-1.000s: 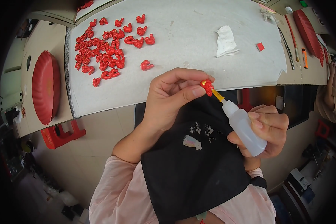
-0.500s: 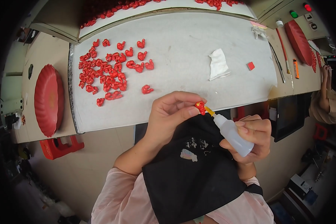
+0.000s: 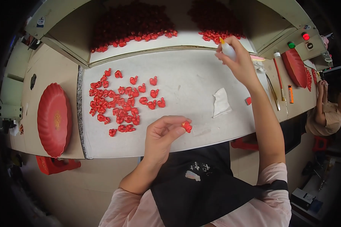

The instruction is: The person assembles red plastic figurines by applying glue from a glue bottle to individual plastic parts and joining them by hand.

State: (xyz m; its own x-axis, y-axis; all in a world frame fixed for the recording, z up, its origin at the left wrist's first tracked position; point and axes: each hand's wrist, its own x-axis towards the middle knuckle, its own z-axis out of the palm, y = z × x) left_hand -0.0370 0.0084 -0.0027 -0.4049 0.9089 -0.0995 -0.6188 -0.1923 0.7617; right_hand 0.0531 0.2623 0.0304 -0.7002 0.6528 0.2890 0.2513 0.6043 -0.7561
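Desk [image 3: 185, 75] first, pale and wide, running across the view, a raised shelf behind it heaped with red pieces. Left of it, a big red scalloped tray [image 3: 53, 119]. On the desk's left half, a loose cluster of small red pieces [image 3: 117, 104]; near the middle, a crumpled white tissue [image 3: 220, 103]. Out at the far edge, the right hand [image 3: 240, 62] is stretched away, fingers wrapped round a small white squeeze bottle [image 3: 227, 48] with an orange tip. Close in, above the desk's near edge, the left hand [image 3: 163, 136] pinches one red piece [image 3: 186, 126] between thumb and forefinger, the other fingers curled. That piece looks tiny, light and rigid, probably smooth enough to slip, so a fingertip pinch across its sides suits it.
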